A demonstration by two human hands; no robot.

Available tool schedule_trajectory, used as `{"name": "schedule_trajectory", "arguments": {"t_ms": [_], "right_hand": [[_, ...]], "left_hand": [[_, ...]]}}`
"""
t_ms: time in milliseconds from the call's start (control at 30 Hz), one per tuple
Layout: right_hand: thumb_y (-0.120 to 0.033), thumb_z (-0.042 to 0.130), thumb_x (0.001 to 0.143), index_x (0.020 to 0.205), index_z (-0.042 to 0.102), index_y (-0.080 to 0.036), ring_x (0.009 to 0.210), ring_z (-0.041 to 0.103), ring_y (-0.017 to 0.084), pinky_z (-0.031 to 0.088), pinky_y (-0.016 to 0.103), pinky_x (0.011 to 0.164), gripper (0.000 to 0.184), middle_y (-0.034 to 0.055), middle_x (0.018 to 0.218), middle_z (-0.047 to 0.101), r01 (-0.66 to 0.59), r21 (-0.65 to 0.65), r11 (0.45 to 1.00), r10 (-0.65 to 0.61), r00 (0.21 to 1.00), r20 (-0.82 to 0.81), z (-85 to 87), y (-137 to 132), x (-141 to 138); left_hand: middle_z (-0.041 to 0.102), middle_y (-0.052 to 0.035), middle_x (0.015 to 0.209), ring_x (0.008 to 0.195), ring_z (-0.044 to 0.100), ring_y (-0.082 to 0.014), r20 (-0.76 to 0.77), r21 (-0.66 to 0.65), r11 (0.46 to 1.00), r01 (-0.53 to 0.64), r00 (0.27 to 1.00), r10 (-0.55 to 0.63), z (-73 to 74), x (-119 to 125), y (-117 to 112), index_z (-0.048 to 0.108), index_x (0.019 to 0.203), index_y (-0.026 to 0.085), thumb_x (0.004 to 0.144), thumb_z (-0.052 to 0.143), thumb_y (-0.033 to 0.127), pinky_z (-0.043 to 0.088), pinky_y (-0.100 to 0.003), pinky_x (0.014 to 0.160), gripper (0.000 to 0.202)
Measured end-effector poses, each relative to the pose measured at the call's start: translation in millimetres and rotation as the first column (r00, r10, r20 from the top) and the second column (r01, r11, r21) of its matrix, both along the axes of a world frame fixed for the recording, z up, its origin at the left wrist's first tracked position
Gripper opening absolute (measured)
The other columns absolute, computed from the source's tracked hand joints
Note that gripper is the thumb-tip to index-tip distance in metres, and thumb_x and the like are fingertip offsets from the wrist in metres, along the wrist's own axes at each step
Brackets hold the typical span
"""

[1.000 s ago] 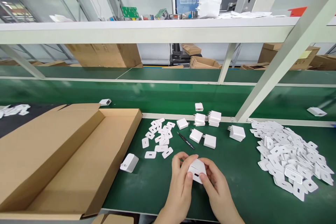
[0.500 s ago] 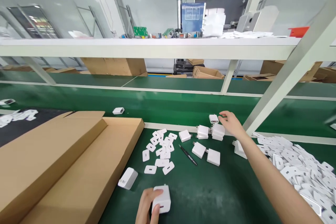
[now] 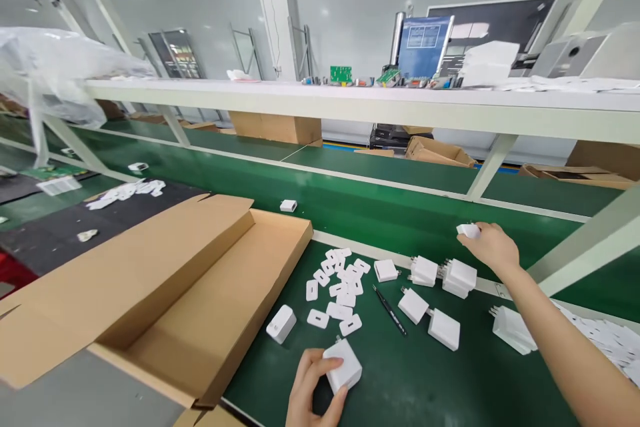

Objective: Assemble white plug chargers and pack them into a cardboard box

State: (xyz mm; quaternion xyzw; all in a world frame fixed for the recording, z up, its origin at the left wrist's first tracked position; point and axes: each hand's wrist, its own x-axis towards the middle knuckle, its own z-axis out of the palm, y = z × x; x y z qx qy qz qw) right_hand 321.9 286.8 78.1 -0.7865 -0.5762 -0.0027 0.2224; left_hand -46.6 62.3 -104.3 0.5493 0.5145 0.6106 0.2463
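Note:
Between the thumb and fingers of my left hand (image 3: 315,387) is a white plug charger (image 3: 345,368), low over the green table with its prongs pointing away. My right hand (image 3: 493,247) reaches far forward and is closed on a smaller-looking white charger (image 3: 468,231), in front of the green belt. Below it stand white chargers (image 3: 459,278) in a cluster, prongs to the left. More chargers (image 3: 444,329) lie nearer, beside black tweezers (image 3: 390,310). Several flat white cover plates (image 3: 340,311) are scattered left of the tweezers. A single charger (image 3: 281,324) sits by the box.
An open cardboard box (image 3: 220,293) takes up the left side. A white charger (image 3: 289,205) rests on the green belt (image 3: 350,203) behind it. A white shelf beam (image 3: 320,95) crosses above, with a slanted post (image 3: 585,233) near my right arm. Cover plates (image 3: 600,333) pile up at right.
My right hand has closed on a charger and moved it up off the cluster. The left hand still holds its charger, now turned. The view has swung left.

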Motion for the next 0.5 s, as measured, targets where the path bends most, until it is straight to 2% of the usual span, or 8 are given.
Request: {"name": "schedule_trajectory", "arguments": {"t_ms": [67, 100, 167, 233, 267, 333, 433, 500], "right_hand": [[-0.036, 0.069, 0.084, 0.12, 0.074, -0.013, 0.098, 0.072, 0.031, 0.048, 0.035, 0.075, 0.043, 0.0166, 0.116, 0.072, -0.128, -0.044, 0.991, 0.128, 0.992, 0.001, 2.6, -33.0, -19.8], [-0.034, 0.069, 0.084, 0.124, 0.072, -0.018, 0.094, 0.071, 0.027, 0.051, 0.034, 0.076, 0.044, 0.0128, 0.115, 0.073, -0.259, -0.081, 0.963, 0.258, 0.966, -0.019, 1.4, -55.5, -32.6], [-0.035, 0.068, 0.082, 0.124, 0.072, -0.023, 0.087, 0.071, 0.025, 0.055, 0.033, 0.072, 0.044, 0.009, 0.111, 0.073, -0.444, -0.152, 0.883, 0.442, 0.896, -0.048, -7.7, -106.9, -61.8], [-0.03, 0.063, 0.083, 0.13, 0.069, -0.023, 0.084, 0.072, 0.025, 0.057, 0.035, 0.072, 0.048, 0.0085, 0.113, 0.073, -0.532, -0.238, 0.812, 0.542, 0.84, -0.029, -26.4, -155.5, -89.8], [-0.027, 0.061, 0.083, 0.131, 0.068, -0.022, 0.088, 0.073, 0.026, 0.059, 0.036, 0.077, 0.049, 0.0092, 0.114, 0.072, -0.554, -0.26, 0.791, 0.573, 0.819, -0.004, -38.4, -175.0, -101.1], [-0.021, 0.058, 0.082, 0.136, 0.067, -0.018, 0.097, 0.074, 0.028, 0.061, 0.04, 0.087, 0.055, 0.0118, 0.117, 0.072, -0.566, -0.256, 0.784, 0.595, 0.802, 0.052, -64.4, -200.6, -115.8], [-0.021, 0.059, 0.086, 0.137, 0.067, -0.016, 0.106, 0.072, 0.033, 0.061, 0.047, 0.093, 0.051, 0.0147, 0.119, 0.073, -0.554, -0.171, 0.815, 0.573, 0.814, 0.092, -95.4, -213.5, -122.7], [-0.031, 0.061, 0.092, 0.134, 0.068, -0.018, 0.113, 0.07, 0.037, 0.059, 0.053, 0.097, 0.044, 0.0161, 0.124, 0.072, -0.538, -0.056, 0.841, 0.541, 0.839, 0.053, -104.9, -218.6, -126.6]], "left_hand": [[0.065, -0.0087, 0.102, 0.094, 0.066, -0.027, 0.023, -0.072, 0.997, 0.023, 1.0, -0.021, 1.7, -2.6, -3.5, 0.076, 0.102, 0.026, 0.095, 0.066, 0.057, 0.054, -0.035, 0.08, 0.033], [0.065, -0.0087, 0.104, 0.097, 0.066, -0.0272, 0.033, -0.099, 0.994, 0.035, 0.999, -0.032, 2.2, -4.2, -4.7, 0.076, 0.103, 0.026, 0.095, 0.067, 0.056, 0.055, -0.035, 0.082, 0.032], [0.065, -0.0084, 0.106, 0.099, 0.066, -0.0266, 0.043, -0.128, 0.989, 0.076, 0.996, -0.071, 3.3, -7.8, -6.0, 0.076, 0.105, 0.027, 0.095, 0.069, 0.053, 0.055, -0.034, 0.083, 0.029], [0.063, -0.008, 0.104, 0.097, 0.065, -0.0249, 0.059, -0.146, 0.981, 0.125, 0.991, -0.117, 5.5, -11.0, -5.7, 0.076, 0.107, 0.027, 0.097, 0.069, 0.048, 0.054, -0.032, 0.08, 0.025], [0.062, -0.0075, 0.102, 0.094, 0.065, -0.0239, 0.081, -0.153, 0.977, 0.146, 0.988, -0.135, 7.1, -12.2, -5.3, 0.075, 0.107, 0.027, 0.097, 0.068, 0.046, 0.054, -0.03, 0.078, 0.023], [0.06, -0.0067, 0.099, 0.09, 0.063, -0.0223, 0.157, -0.157, 0.969, 0.192, 0.973, -0.167, 11.1, -13.4, -4.9, 0.074, 0.106, 0.027, 0.099, 0.065, 0.046, 0.054, -0.029, 0.075, 0.022], [0.059, -0.0061, 0.096, 0.086, 0.062, -0.0211, 0.276, -0.146, 0.95, 0.275, 0.934, -0.228, 17.7, -12.0, -8.3, 0.073, 0.106, 0.026, 0.099, 0.064, 0.047, 0.054, -0.028, 0.074, 0.024], [0.059, -0.0063, 0.097, 0.084, 0.061, -0.0207, 0.319, -0.148, 0.93, 0.336, 0.906, -0.276, 21.9, -7.8, -14.4, 0.073, 0.107, 0.025, 0.098, 0.066, 0.048, 0.053, -0.028, 0.073, 0.025]]}}
